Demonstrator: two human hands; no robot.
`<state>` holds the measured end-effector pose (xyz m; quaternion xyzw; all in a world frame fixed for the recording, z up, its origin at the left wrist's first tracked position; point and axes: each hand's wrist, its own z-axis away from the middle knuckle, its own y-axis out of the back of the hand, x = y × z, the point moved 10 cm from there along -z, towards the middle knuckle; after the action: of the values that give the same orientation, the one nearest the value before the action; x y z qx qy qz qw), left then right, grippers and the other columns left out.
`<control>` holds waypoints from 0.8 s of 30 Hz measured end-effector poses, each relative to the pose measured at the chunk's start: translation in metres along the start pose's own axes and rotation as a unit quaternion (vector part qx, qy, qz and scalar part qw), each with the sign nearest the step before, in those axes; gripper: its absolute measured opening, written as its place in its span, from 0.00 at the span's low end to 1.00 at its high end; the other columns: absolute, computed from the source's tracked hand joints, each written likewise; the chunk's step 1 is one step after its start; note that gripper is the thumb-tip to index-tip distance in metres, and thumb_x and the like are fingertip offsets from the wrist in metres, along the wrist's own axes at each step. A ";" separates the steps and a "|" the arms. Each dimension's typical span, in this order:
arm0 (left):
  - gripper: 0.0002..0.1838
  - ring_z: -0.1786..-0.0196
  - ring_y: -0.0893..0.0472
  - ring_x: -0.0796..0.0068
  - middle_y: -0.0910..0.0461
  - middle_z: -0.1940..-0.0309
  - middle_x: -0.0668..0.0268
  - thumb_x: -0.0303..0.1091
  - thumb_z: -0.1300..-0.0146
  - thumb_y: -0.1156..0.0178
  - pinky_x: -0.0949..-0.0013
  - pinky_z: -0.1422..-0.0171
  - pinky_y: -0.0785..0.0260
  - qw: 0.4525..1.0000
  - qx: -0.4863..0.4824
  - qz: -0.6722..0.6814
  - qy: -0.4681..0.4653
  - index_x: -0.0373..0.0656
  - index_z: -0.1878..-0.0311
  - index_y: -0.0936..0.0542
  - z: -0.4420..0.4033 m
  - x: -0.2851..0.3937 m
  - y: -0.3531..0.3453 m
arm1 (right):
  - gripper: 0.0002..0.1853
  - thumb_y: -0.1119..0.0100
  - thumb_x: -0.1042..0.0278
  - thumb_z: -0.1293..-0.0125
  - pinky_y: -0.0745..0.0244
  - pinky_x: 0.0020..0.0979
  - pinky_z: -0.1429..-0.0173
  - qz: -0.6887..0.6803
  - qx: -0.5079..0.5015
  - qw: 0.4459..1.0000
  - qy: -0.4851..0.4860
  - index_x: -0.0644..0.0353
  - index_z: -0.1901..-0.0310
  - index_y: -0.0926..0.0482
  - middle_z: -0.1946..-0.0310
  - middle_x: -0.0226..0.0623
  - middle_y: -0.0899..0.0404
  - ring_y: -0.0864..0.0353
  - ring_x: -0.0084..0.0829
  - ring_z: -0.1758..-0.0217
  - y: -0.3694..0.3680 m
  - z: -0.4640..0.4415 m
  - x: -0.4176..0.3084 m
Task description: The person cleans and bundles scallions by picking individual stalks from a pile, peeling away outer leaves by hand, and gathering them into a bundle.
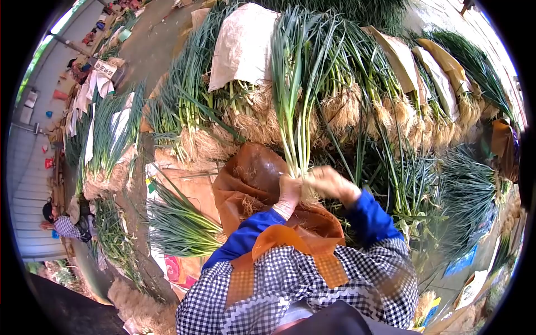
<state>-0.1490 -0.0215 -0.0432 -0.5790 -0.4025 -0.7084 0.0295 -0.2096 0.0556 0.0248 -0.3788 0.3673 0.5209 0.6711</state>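
My left hand [289, 190] is closed around the pale lower stems of a bunch of green onions [295, 111], held upright in front of my body with the long leaves pointing away from me. My right hand [329, 182] is beside it at the root end; motion smears its fingers, so their grip is unclear. Below both hands, a brown waterproof apron [251, 173] spreads over my lap with loose root bits on it. A sorted bundle of green onions [184, 223] lies to my left on a flattened orange sack [187, 195].
Ahead stands a long row of rooted green onions [240, 120], partly covered by a white sack [244, 47] and tan sacks [393, 58]. Loose leaves [391, 173] and another pile [469, 195] lie to the right. A person [70, 223] works at far left near cut leaves [114, 234].
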 end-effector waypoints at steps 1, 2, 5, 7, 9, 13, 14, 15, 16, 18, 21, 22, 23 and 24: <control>0.06 0.75 0.24 0.79 0.23 0.75 0.68 0.23 0.45 0.40 0.78 0.73 0.29 0.975 0.032 0.196 0.103 0.36 0.63 0.23 0.001 -0.016 0.003 | 0.17 0.45 0.51 0.36 0.33 0.26 0.75 0.070 -0.040 0.997 -0.016 0.59 0.72 0.22 0.83 0.26 0.28 0.32 0.16 0.79 -0.008 0.028 0.010; 0.06 0.74 0.23 0.79 0.23 0.73 0.68 0.21 0.46 0.41 0.79 0.72 0.29 0.900 0.063 0.382 0.201 0.36 0.63 0.24 0.006 -0.030 -0.002 | 0.17 0.44 0.51 0.36 0.34 0.24 0.74 0.138 -0.081 0.987 -0.032 0.59 0.70 0.22 0.82 0.25 0.27 0.33 0.15 0.80 -0.011 0.054 0.025; 0.07 0.68 0.22 0.75 0.22 0.70 0.66 0.18 0.47 0.42 0.77 0.63 0.28 0.854 0.011 0.459 0.246 0.36 0.64 0.24 0.008 -0.019 -0.001 | 0.17 0.43 0.51 0.39 0.29 0.27 0.68 0.163 -0.060 0.969 -0.178 0.58 0.69 0.21 0.77 0.29 0.23 0.27 0.23 0.75 0.059 0.109 0.112; 0.07 0.62 0.22 0.73 0.22 0.66 0.62 0.17 0.50 0.43 0.74 0.53 0.28 0.792 -0.035 0.549 0.263 0.35 0.65 0.24 0.010 0.005 0.004 | 0.16 0.43 0.52 0.39 0.27 0.28 0.64 0.338 0.014 0.911 -0.235 0.58 0.66 0.20 0.74 0.32 0.20 0.22 0.26 0.70 0.092 0.112 0.141; 0.11 0.62 0.21 0.70 0.23 0.65 0.61 0.16 0.49 0.45 0.73 0.54 0.27 0.752 -0.058 0.603 0.260 0.33 0.61 0.26 0.008 0.013 0.003 | 0.16 0.47 0.54 0.37 0.25 0.32 0.61 0.498 0.038 0.849 -0.171 0.57 0.58 0.21 0.68 0.35 0.19 0.20 0.34 0.66 0.111 0.071 0.137; 0.12 0.63 0.21 0.68 0.23 0.66 0.59 0.17 0.47 0.47 0.72 0.55 0.25 0.650 -0.080 0.698 0.291 0.31 0.58 0.27 0.014 0.021 -0.003 | 0.20 0.52 0.53 0.33 0.24 0.29 0.57 0.101 0.249 0.963 0.029 0.57 0.47 0.26 0.63 0.34 0.18 0.20 0.30 0.66 0.097 0.014 0.022; 0.10 0.65 0.20 0.70 0.22 0.69 0.60 0.18 0.47 0.46 0.73 0.57 0.25 0.625 -0.077 0.721 0.289 0.29 0.59 0.26 0.014 0.025 -0.003 | 0.21 0.52 0.53 0.32 0.27 0.26 0.53 -0.078 0.216 0.968 0.099 0.57 0.43 0.29 0.57 0.33 0.21 0.23 0.22 0.61 0.081 -0.006 -0.006; 0.11 0.67 0.20 0.70 0.22 0.69 0.60 0.18 0.46 0.47 0.73 0.60 0.24 0.623 -0.083 0.717 0.301 0.31 0.58 0.25 0.016 0.022 -0.006 | 0.22 0.53 0.53 0.31 0.29 0.26 0.50 -0.159 0.149 0.971 0.097 0.59 0.43 0.32 0.53 0.35 0.25 0.25 0.20 0.57 0.065 -0.022 -0.018; 0.11 0.68 0.20 0.72 0.21 0.68 0.60 0.22 0.44 0.45 0.73 0.62 0.24 0.654 -0.093 0.689 0.297 0.33 0.56 0.25 0.016 0.009 -0.011 | 0.21 0.53 0.51 0.32 0.29 0.26 0.52 -0.173 0.094 0.977 0.077 0.60 0.47 0.32 0.56 0.34 0.25 0.26 0.19 0.59 0.056 -0.058 -0.004; 0.12 0.69 0.20 0.73 0.21 0.68 0.63 0.26 0.42 0.42 0.74 0.63 0.25 0.631 -0.092 0.716 0.285 0.34 0.55 0.24 0.012 0.025 -0.009 | 0.18 0.59 0.54 0.29 0.27 0.28 0.61 -0.295 0.080 0.949 0.080 0.59 0.52 0.26 0.65 0.33 0.21 0.24 0.25 0.70 0.039 -0.102 0.028; 0.15 0.67 0.20 0.74 0.20 0.66 0.65 0.31 0.40 0.41 0.74 0.63 0.25 0.667 -0.068 0.677 0.302 0.34 0.52 0.25 0.008 0.020 0.000 | 0.12 0.53 0.61 0.35 0.25 0.32 0.66 -0.055 0.060 0.985 0.153 0.58 0.65 0.22 0.72 0.35 0.20 0.21 0.32 0.71 0.031 -0.108 0.079; 0.15 0.67 0.20 0.74 0.20 0.66 0.65 0.31 0.40 0.41 0.74 0.63 0.25 0.667 -0.068 0.677 0.304 0.34 0.52 0.25 0.010 0.010 0.007 | 0.11 0.52 0.63 0.38 0.25 0.34 0.67 0.371 0.188 0.883 0.216 0.58 0.69 0.21 0.72 0.40 0.20 0.19 0.36 0.70 0.025 -0.045 0.035; 0.16 0.65 0.20 0.73 0.21 0.64 0.63 0.30 0.40 0.42 0.71 0.60 0.25 0.631 -0.150 0.708 0.279 0.33 0.50 0.26 0.009 0.012 0.009 | 0.13 0.50 0.58 0.41 0.25 0.34 0.67 0.587 0.078 0.806 -0.002 0.56 0.68 0.19 0.70 0.41 0.20 0.19 0.38 0.68 0.021 -0.053 0.102; 0.17 0.64 0.20 0.71 0.21 0.62 0.61 0.29 0.39 0.44 0.69 0.58 0.24 0.588 -0.233 0.733 0.250 0.33 0.48 0.28 0.010 0.023 0.007 | 0.14 0.49 0.60 0.41 0.24 0.39 0.55 0.614 -0.010 0.781 -0.116 0.58 0.62 0.18 0.64 0.43 0.19 0.19 0.40 0.59 0.030 -0.034 0.162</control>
<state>-0.1449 -0.0104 -0.0200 -0.4654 0.3605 -0.6333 0.5023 -0.2117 0.0987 -0.1381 -0.0166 0.4365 0.8662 0.2426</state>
